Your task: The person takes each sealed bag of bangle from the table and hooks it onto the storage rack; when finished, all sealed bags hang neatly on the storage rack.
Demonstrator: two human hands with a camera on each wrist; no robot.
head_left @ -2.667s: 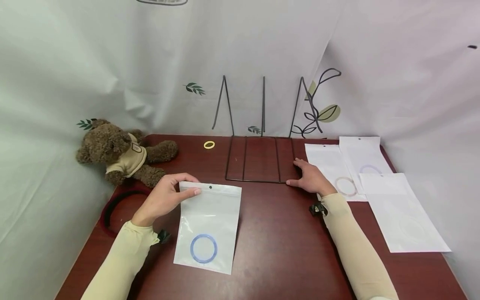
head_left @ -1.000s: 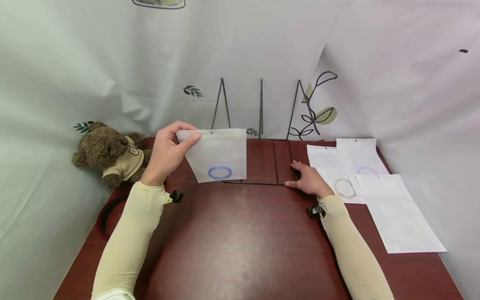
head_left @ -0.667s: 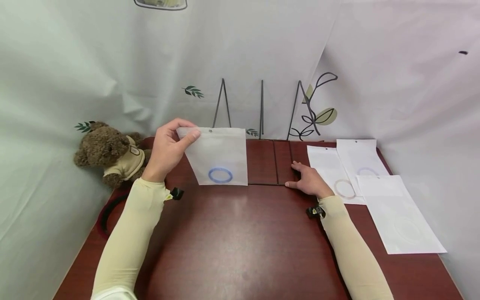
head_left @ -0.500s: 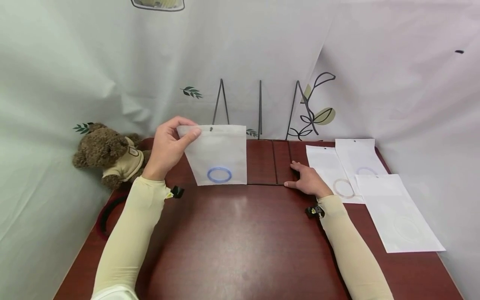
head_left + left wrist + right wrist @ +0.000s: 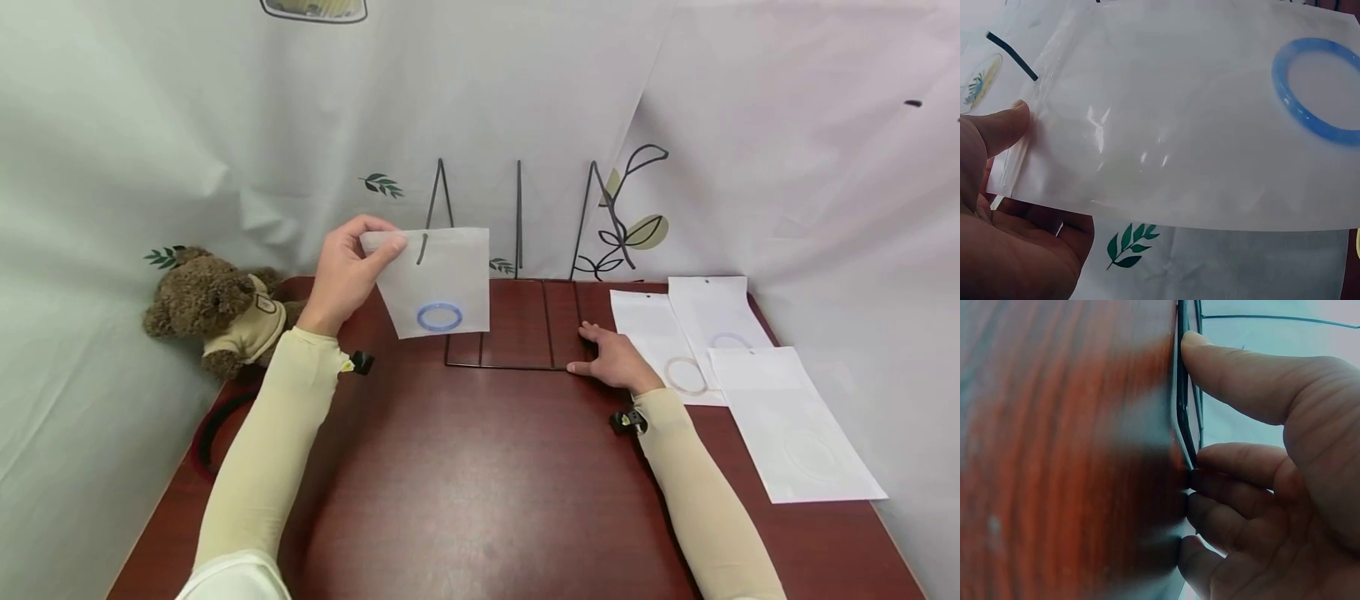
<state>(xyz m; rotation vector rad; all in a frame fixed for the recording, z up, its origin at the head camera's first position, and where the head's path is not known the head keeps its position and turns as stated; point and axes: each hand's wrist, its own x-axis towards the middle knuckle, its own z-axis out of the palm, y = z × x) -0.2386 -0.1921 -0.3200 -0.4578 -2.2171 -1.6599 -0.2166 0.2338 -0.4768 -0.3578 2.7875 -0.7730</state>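
Observation:
My left hand pinches the top left corner of a white zip bag between thumb and fingers. A blue bangle shows through its lower part. The left prong of a black wire display rack passes through the bag's top hole. In the left wrist view the prong's end sticks out on the front side. My right hand touches the rack's front right base corner with thumb and fingers spread. In the right wrist view the thumb lies against the wire, fingertips by the tabletop.
Several white zip bags lie overlapping at the right, with pale bangles showing through. A brown teddy bear lies at the far left, a dark red headband before it. White cloth hangs behind and at the sides.
My left hand has raised the bag from above the table's front up to the rack; the prong's end now comes through its hole. My right hand has stayed at the rack's corner.

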